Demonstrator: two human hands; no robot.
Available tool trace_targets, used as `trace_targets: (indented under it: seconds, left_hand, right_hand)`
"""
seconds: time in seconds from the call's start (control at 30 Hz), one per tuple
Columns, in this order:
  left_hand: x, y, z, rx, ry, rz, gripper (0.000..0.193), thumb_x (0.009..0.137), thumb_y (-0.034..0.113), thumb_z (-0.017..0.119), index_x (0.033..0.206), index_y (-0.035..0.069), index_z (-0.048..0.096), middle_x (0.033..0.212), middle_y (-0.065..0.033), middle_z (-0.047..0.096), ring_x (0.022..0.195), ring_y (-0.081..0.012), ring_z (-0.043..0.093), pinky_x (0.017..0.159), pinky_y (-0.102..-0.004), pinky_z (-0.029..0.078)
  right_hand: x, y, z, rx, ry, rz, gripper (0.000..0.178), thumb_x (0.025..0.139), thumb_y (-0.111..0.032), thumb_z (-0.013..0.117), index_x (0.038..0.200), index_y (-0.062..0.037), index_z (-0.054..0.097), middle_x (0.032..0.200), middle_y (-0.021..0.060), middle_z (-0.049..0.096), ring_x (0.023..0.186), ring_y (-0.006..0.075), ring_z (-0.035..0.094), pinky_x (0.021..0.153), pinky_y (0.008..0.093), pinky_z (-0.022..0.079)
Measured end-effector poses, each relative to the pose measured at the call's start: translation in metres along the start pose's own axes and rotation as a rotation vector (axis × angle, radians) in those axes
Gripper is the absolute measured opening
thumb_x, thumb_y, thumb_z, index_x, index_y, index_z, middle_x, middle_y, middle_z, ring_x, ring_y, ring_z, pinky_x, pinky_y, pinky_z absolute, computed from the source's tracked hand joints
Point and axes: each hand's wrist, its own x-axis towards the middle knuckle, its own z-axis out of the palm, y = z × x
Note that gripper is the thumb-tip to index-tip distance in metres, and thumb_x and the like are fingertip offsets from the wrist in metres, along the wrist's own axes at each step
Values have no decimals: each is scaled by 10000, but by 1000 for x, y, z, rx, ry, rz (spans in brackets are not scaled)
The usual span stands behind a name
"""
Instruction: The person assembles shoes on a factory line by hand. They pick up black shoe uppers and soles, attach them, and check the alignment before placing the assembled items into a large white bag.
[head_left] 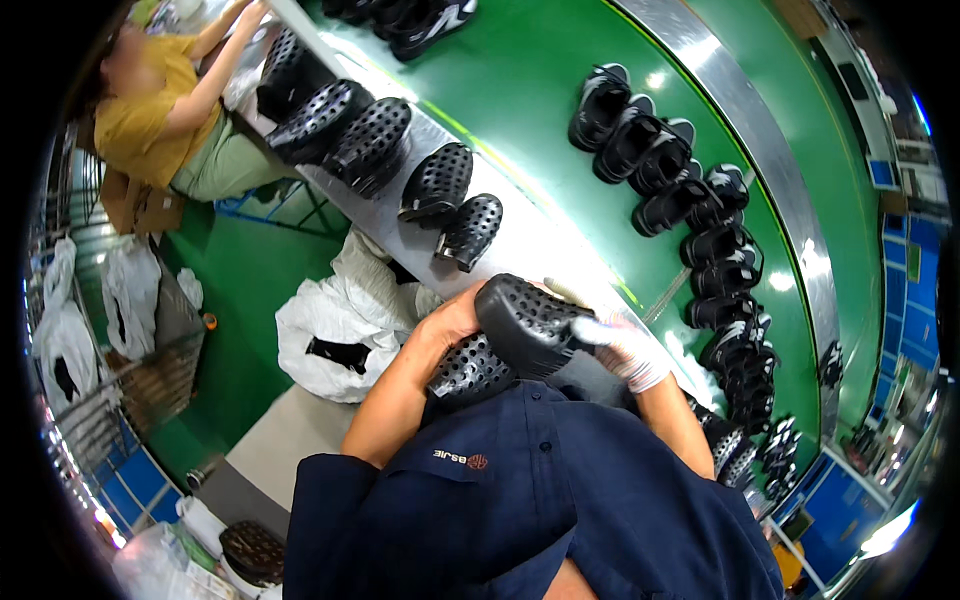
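Head view: the bare left hand [455, 312] and gloved right hand [622, 348] grip a black perforated clog [533, 325] between them, its long axis running roughly across, left to right; neither is nearer. Another clog [470, 370] shows nearer the torso.

To the left, a co-worker [150, 125] in yellow, a cardboard box [152, 208] and a white sack [325, 315]
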Motion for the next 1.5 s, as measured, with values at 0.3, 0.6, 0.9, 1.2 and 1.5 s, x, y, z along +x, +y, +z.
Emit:
trace_targets:
  seconds: [0.3,0.6,0.9,1.2,1.5]
  left_hand:
    - [-46,59,30,696,573,-189,554,915,186,807,1369,-16,564,944,-144,756,885,-158,710,796,-298,542]
    - [-51,100,-65,1494,1020,-89,1046,748,378,898,1558,-15,366,953,-285,730,944,-465,713,873,-499,566]
    - [-28,106,-74,1505,986,-83,1072,700,466,923,1555,120,375,1194,-264,654,1064,-457,697,908,-520,578]
    - [-35,104,-105,1406,996,124,918,712,388,915,1467,69,501,1257,-263,673,1093,-429,694,932,-496,571]
    - [-65,94,-116,1305,953,155,982,720,382,909,1516,41,446,1244,-264,680,1162,-465,653,1010,-505,532]
  right_hand:
    - [1,-20,-10,430,390,-212,419,944,-194,712,1296,27,660,1185,142,754,1062,235,743,960,383,605]
    - [140,-42,68,46,743,-267,593,901,-543,781,1191,-40,659,986,73,720,805,192,712,621,350,611]
    - [167,-36,106,-711,417,33,644,946,-455,772,1343,18,588,891,145,710,664,188,665,592,340,548]
    - [193,-44,100,-1510,383,-597,520,920,-297,772,1375,-87,632,1102,199,726,958,394,712,861,423,568]
    - [179,-32,120,-1297,347,-373,703,920,-380,796,1455,-3,539,1135,254,718,983,383,722,882,431,569]
